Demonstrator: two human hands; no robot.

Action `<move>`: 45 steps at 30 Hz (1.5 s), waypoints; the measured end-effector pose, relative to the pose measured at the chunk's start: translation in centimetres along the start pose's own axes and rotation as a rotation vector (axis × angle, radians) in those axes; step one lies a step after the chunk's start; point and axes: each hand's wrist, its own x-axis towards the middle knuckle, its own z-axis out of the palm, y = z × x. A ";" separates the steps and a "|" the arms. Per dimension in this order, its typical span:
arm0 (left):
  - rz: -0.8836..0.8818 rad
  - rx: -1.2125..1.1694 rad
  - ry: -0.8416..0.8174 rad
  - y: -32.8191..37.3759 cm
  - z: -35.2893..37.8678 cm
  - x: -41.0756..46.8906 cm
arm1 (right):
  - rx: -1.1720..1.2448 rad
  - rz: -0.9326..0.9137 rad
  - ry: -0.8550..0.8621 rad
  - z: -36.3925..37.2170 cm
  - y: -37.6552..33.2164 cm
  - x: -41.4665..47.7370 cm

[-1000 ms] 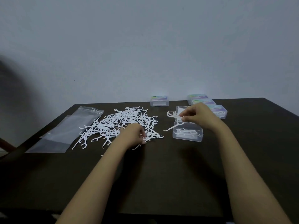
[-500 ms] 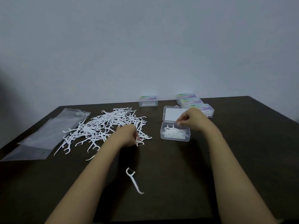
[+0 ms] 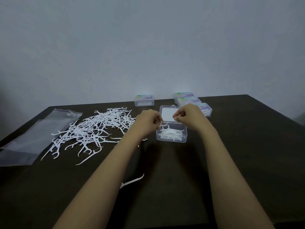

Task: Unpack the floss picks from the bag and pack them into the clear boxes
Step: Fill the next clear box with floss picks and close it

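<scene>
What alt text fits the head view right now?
Both hands meet over an open clear box part-filled with floss picks; the left hand holds a pick. A loose pile and an empty bag lie left.

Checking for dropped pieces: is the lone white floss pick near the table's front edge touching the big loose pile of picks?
Apart. The head view shows the lone white floss pick separated from the pile by bare dark table.
</scene>
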 end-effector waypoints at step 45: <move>-0.112 0.149 -0.591 -6.1 -5.1 -8.9 | -0.279 -0.214 -0.224 9.2 -7.7 -3.3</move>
